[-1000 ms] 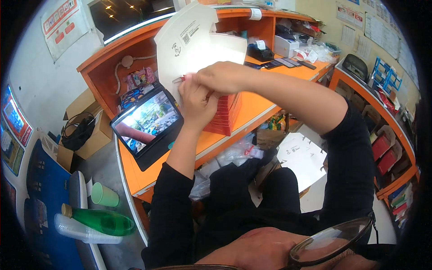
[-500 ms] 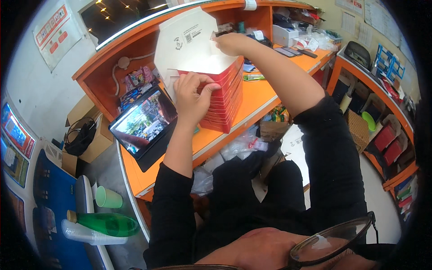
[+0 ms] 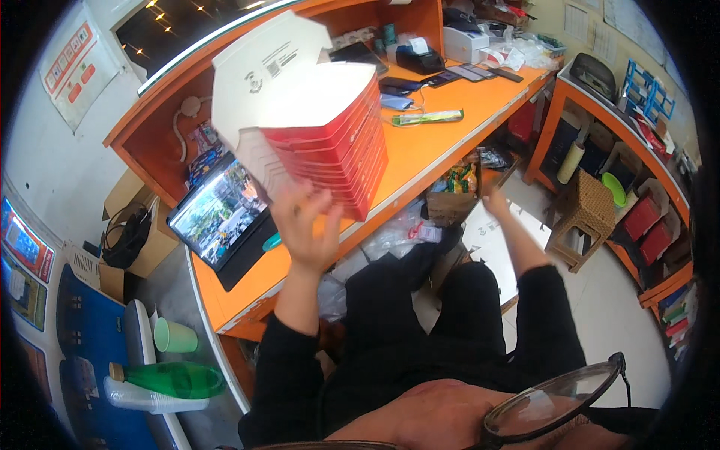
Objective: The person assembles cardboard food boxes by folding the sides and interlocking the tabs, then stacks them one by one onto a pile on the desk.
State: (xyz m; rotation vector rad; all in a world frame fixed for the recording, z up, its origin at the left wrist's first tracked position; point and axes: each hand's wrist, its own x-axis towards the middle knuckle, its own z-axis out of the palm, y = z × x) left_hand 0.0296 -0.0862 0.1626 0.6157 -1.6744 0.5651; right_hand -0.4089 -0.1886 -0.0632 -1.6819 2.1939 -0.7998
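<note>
A tall stack of red cardboard boxes with white insides stands on the orange counter. The top box's white lid is raised and tilts toward the back left. At the lower left corner of the stack is my left hand, its fingers spread, slightly blurred and holding nothing. My right hand is down below the counter at the right, over white flat cardboard sheets. Motion smears its fingers, so I cannot see whether they hold anything.
A tablet showing a picture leans left of the stack. Phones and a green-and-white packet lie on the counter. Beneath it are plastic bags and a carton. A woven stool stands right.
My right hand has left the top box's lid and dropped down to the white sheets. My left hand has slid lower along the stack and opened. The view has shifted slightly.
</note>
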